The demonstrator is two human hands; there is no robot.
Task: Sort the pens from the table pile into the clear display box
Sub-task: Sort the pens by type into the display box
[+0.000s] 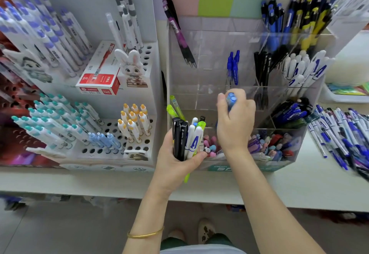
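The clear display box point(209, 37) stands on the white table, split into compartments. My left hand point(177, 157) grips a bundle of pens point(188, 135) upright in front of the box: black, white-and-blue and lime green ones. My right hand point(235, 117) holds blue pens point(231, 99) over the box's middle, their ends poking up above my fingers. Blue pens point(233, 67) stand in a middle compartment. The pile of pens point(343, 135) lies on the table at the right.
Other box compartments hold purple pens point(179, 33), black pens point(261, 69), white pens point(305, 67), blue and yellow pens point(295, 19) and mixed small items point(275, 143). A white pen rack point(89, 93) with a red box point(99, 73) stands at the left. The table edge point(99, 187) runs below.
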